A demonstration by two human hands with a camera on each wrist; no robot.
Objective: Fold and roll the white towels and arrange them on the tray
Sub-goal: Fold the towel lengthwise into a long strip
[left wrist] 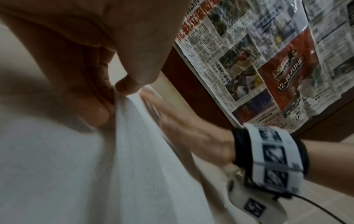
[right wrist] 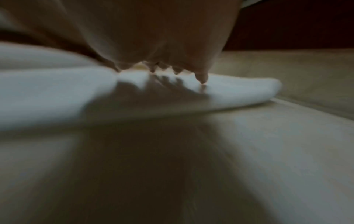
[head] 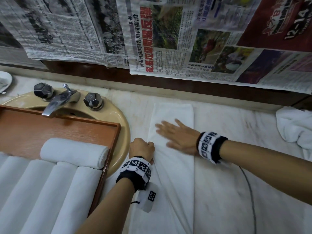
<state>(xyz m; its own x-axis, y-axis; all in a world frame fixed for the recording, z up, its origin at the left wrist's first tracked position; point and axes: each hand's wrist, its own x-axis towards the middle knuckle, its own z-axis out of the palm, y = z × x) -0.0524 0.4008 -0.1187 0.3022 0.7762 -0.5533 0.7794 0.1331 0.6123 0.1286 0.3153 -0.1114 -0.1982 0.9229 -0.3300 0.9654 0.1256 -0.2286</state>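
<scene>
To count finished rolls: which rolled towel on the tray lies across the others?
The rolled towel nearest the faucet; it lies crosswise on the tray.

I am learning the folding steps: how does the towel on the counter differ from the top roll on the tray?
The towel on the counter lies flat in a long strip; the top roll is wound tight. The left hand pinches the towel; nothing touches the roll. Both are white.

It was a bathroom. A tan sink (head: 116, 132) with a shiny metal tap (head: 55, 102) and two knobs sat in a pale stone counter (head: 236, 166). Old newspapers (head: 168, 39) covered the wall behind it.
</scene>
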